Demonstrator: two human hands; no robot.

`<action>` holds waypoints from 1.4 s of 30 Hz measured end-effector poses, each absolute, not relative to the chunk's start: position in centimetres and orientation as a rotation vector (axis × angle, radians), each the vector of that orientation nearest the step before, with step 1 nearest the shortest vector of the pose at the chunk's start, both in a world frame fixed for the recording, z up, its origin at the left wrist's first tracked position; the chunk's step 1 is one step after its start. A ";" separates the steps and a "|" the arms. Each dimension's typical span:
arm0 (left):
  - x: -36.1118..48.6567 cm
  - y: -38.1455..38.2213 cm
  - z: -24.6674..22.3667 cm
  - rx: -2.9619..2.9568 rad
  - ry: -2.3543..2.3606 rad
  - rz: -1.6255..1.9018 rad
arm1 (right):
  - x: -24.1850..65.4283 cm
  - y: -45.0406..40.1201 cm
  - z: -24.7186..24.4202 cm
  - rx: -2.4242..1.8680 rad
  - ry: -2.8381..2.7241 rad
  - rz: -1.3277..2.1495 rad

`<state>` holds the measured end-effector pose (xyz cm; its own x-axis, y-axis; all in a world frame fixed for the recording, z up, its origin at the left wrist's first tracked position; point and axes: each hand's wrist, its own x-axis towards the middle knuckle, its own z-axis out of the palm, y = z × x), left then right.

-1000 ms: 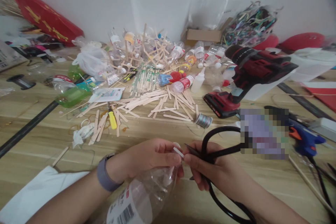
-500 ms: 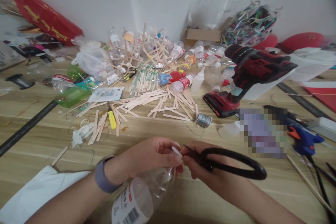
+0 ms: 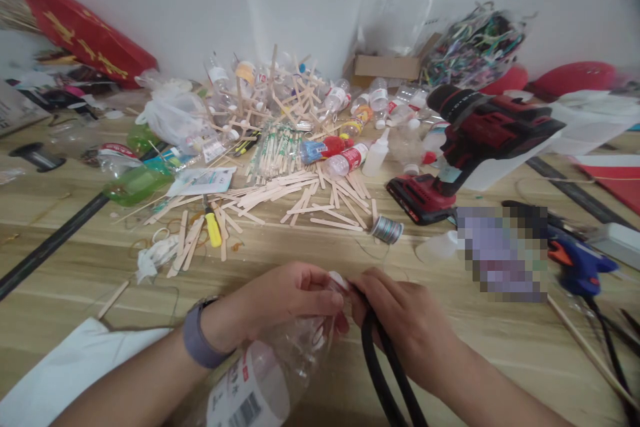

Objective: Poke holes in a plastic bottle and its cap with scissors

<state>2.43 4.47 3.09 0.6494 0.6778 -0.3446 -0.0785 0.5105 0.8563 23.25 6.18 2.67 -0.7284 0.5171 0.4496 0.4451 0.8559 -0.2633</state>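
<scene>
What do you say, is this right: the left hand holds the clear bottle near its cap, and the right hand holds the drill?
Not quite. The head view shows the right hand holding scissors; the drill stands on the table. The left hand does hold the clear bottle near its cap.

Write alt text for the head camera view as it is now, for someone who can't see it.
A left hand grips a clear plastic bottle near its neck, while the right hand, close beside it, holds black-handled scissors. Beyond, wooden sticks, more bottles and a red-and-black drill clutter a wooden table.
</scene>
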 end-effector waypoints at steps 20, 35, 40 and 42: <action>-0.4 5.6 6.2 0.807 0.995 0.913 | 24.3 9.1 2.4 -1.163 -3.098 0.101; -1.0 6.3 6.1 0.845 0.960 1.167 | 25.0 10.0 3.6 -1.287 -2.925 0.295; -0.4 6.7 5.0 0.687 0.942 1.180 | 25.3 9.5 4.7 -1.076 -2.553 0.817; 0.1 6.5 4.7 0.650 0.936 1.227 | 24.6 8.5 4.7 -1.079 -2.324 1.035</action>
